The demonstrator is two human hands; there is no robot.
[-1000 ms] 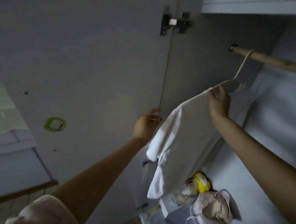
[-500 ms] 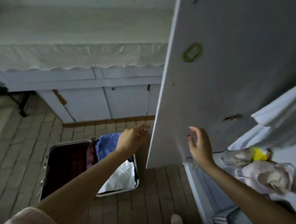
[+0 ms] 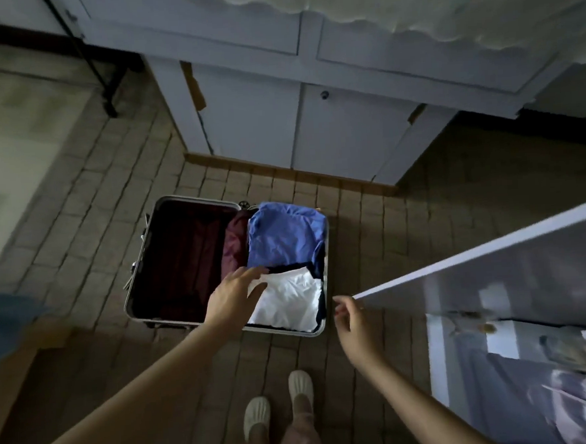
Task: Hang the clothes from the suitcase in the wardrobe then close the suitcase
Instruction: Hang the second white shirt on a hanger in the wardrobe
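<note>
Head view now faces the open suitcase [image 3: 143, 262]; both hands lowered, empty.

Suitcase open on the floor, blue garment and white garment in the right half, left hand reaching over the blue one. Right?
Not quite. In the head view the left hand reaches over the white garment, not the blue garment, which lies beyond it. The rest holds: the suitcase lies open on the floor with both garments in its right half.

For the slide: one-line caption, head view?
Left hand reaches toward white garment in open suitcase; right hand empty.
</note>
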